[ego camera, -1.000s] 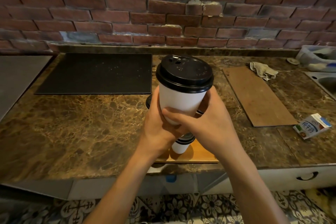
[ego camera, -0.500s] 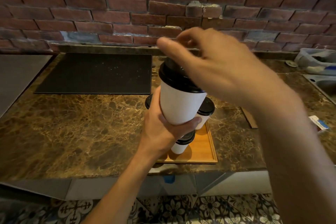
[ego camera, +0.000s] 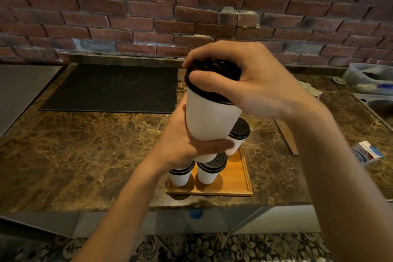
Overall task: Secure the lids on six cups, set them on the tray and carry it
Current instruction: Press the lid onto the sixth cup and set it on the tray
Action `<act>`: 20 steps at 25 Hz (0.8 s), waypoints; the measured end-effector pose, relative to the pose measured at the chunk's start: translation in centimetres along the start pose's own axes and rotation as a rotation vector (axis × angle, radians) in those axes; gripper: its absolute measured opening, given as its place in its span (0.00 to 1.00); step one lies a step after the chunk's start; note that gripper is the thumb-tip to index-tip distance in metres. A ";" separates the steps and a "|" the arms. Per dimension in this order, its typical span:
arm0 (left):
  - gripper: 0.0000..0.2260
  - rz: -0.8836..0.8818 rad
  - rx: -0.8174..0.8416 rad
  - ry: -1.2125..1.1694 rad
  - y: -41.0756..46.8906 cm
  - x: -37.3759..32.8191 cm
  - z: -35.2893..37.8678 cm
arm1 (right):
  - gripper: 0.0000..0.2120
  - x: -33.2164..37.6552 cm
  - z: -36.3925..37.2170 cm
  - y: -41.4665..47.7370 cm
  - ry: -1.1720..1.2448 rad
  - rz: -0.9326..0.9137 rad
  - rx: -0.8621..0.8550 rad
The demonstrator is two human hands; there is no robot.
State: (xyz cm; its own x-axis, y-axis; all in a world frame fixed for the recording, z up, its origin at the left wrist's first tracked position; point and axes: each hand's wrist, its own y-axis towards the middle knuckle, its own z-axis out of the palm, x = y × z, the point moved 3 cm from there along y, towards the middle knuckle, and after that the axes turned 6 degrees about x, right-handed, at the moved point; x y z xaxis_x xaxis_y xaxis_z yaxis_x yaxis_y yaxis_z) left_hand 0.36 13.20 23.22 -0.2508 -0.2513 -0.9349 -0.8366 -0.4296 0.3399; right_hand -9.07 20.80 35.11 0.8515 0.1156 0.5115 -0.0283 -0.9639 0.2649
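I hold a white paper cup (ego camera: 209, 119) up above the counter. My left hand (ego camera: 182, 142) grips its lower half from the left. Its black lid (ego camera: 212, 78) is clasped from above by my right hand (ego camera: 251, 83), thumb on the near rim, fingers curled over the far side. Under the cup lies a wooden tray (ego camera: 240, 178) at the counter's front edge. Three lidded white cups show on it: one front left (ego camera: 180, 175), one front middle (ego camera: 209, 170), one behind at right (ego camera: 238, 136). Anything else on the tray is hidden by my hands.
A black mat (ego camera: 110, 89) lies at the back left of the brown marble counter (ego camera: 85, 151). A wooden board (ego camera: 286, 136) sits right of the tray, with a small carton (ego camera: 366, 153) beyond it. A sink edge (ego camera: 378, 104) and plastic container (ego camera: 370, 78) are far right.
My right hand left the cup's side, rose over the top and came down onto the lid, which it now clasps. My left hand kept hold of the cup.
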 end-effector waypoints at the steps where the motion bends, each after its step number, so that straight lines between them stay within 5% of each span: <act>1: 0.37 -0.016 0.051 0.002 0.2 -0.1 -0.1 | 0.15 -0.1 -0.2 -0.1 0.058 -0.039 0.058; 4: 0.34 -0.029 0.057 0.046 0.4 -0.1 0.0 | 0.15 -0.3 -0.5 0.0 0.119 -0.039 0.124; 9: 0.36 -0.019 -0.152 0.040 0.3 0.1 1.2 | 0.21 -0.5 1.9 1.1 -0.372 0.450 -0.162; 12: 0.38 0.022 -0.172 0.056 0.6 -0.5 1.1 | 0.17 0.4 1.3 0.9 -0.231 0.302 -0.281; 16: 0.38 0.034 -0.010 0.023 1.0 -1.1 -0.4 | 0.13 1.1 -1.3 0.2 0.026 0.002 -0.074; 18: 0.38 0.021 -0.002 0.030 1.1 -1.1 -0.2 | 0.13 1.1 -0.8 0.4 -0.033 0.055 -0.015; 20: 0.35 0.013 -0.066 0.026 0.9 -0.9 0.4 | 0.17 0.8 0.4 1.0 -0.229 0.260 -0.139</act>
State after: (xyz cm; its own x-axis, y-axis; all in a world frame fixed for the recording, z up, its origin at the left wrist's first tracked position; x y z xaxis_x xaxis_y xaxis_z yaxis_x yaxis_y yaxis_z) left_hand -0.40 13.37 24.37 -0.2475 -0.2795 -0.9277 -0.7993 -0.4822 0.3586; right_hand -8.23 19.87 35.45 0.9013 -0.2004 0.3842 -0.3162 -0.9103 0.2670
